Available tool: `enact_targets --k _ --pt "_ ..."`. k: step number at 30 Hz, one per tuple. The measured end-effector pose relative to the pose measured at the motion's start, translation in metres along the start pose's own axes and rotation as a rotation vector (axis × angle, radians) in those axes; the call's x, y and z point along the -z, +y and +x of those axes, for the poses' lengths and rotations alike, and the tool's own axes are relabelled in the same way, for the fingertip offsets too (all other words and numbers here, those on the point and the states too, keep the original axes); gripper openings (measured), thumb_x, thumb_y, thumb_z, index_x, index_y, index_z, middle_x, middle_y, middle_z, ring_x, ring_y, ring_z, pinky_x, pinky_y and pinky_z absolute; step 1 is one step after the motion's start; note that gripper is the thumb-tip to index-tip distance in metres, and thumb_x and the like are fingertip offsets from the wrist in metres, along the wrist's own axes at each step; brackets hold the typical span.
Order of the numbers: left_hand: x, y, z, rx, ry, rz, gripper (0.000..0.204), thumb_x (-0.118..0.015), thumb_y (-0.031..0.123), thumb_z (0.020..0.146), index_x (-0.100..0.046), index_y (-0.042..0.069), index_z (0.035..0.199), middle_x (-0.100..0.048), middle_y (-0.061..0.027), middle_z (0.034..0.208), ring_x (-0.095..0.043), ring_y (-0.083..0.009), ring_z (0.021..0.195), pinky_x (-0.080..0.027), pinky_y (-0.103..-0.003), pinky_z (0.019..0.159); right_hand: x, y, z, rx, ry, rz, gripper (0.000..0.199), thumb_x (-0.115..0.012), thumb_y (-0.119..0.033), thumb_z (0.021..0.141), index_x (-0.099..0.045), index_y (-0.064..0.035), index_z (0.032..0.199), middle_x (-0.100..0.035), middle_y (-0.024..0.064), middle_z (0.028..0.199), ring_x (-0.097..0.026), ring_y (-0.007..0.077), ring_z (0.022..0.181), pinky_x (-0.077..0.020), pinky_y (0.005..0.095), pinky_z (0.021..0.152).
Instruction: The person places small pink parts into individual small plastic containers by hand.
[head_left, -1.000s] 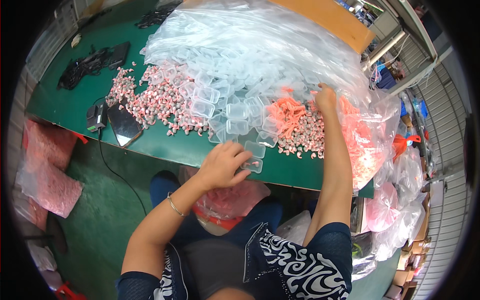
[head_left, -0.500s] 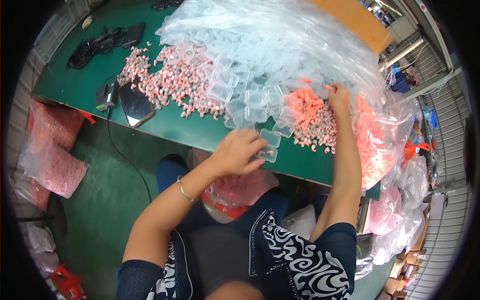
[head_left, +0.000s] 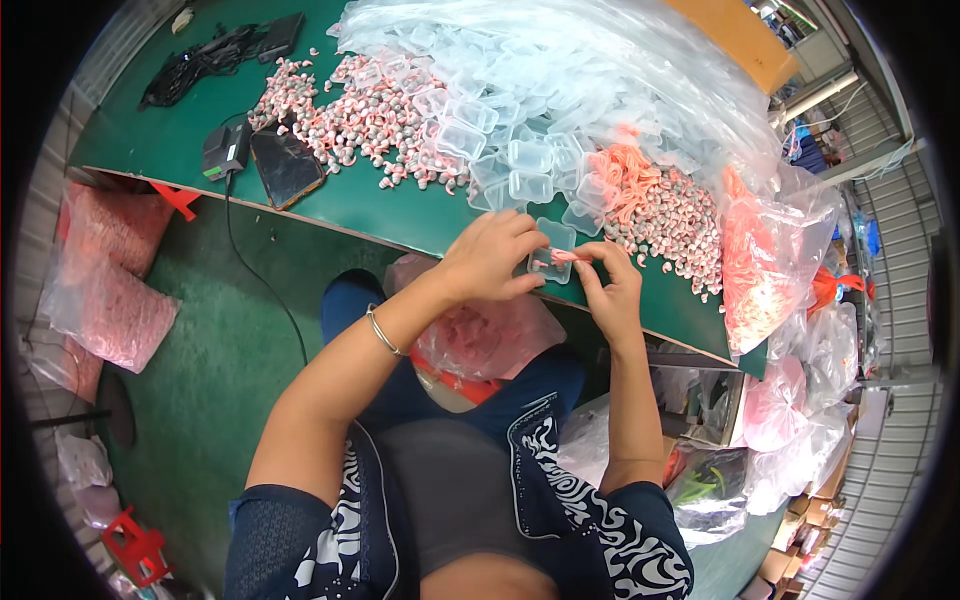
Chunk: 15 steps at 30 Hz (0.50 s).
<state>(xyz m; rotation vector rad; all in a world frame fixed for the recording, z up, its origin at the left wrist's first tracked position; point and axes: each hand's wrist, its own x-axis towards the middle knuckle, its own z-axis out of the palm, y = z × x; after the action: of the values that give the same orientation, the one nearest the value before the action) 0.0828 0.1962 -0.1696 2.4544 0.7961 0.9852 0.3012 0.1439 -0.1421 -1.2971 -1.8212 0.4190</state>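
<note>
Change: our right hand [head_left: 612, 285] is off the pile to its upper right and at the open clear box [head_left: 549, 272] between our 2 hands. It has a pink strand piece [head_left: 563, 256] pinched between thumb and forefinger, over the box's right side. So both hands are now on the same box, and the strand is at it, not yet let go. Our left hand [head_left: 497, 258] stays at the box's left side, thumb and fingers parted around it; we can't tell if it grips or just steadies.

Counts:
- 1 open box between the hands, lid folded away from us. A few pink bits inside, too small to count.
- 1 pinched piece; can't tell if it's a single strand.
- 2 piles of pink-grey bits: 1 beyond and left of the left hand [head_left: 395, 130], 1 beyond and right of the right hand [head_left: 670, 220]. Bits uncountable.
- 1 orange-pink strand bundle [head_left: 625, 185], just beyond the right hand.
- 1 heap of clear boxes [head_left: 530, 155] beyond both hands, too overlapped to count.
- 1 dark phone [head_left: 287, 170] on the bench [head_left: 360, 205], well left of the left hand.
</note>
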Motion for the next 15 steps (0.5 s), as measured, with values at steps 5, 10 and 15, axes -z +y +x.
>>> enact_targets --k 5,10,15 --pt "-0.002 -0.001 0.000 -0.027 0.054 -0.018 0.041 -0.081 0.029 0.070 -0.065 0.009 0.102 -0.058 -0.0070 0.095 -0.057 -0.0278 0.093 -0.045 -0.040 0.079 -0.015 0.005 0.003 0.052 0.028 -0.016 0.011 -0.071 0.000 0.080 -0.067 -0.0027 0.090 -0.067 0.0086 0.090 -0.062 0.0261 0.088 -0.0471 0.0359 0.081" --pt "-0.002 -0.002 -0.001 -0.004 0.039 -0.024 0.042 -0.081 0.029 0.071 -0.065 0.008 0.104 -0.059 -0.0078 0.098 -0.058 -0.0287 0.094 -0.045 -0.040 0.082 -0.013 0.001 0.001 0.072 -0.006 -0.105 0.012 -0.072 -0.001 0.079 -0.068 -0.0037 0.090 -0.066 0.0086 0.091 -0.060 0.0271 0.091 -0.0459 0.0371 0.081" --pt "-0.002 -0.001 0.000 -0.019 0.076 -0.023 0.040 -0.081 0.029 0.069 -0.065 0.008 0.099 -0.059 -0.0073 0.094 -0.059 -0.0283 0.092 -0.046 -0.040 0.080 -0.013 -0.002 -0.003 0.111 -0.012 -0.161 0.012 -0.073 -0.005 0.079 -0.071 -0.0068 0.091 -0.063 0.0072 0.092 -0.058 0.0259 0.091 -0.0428 0.0378 0.081"
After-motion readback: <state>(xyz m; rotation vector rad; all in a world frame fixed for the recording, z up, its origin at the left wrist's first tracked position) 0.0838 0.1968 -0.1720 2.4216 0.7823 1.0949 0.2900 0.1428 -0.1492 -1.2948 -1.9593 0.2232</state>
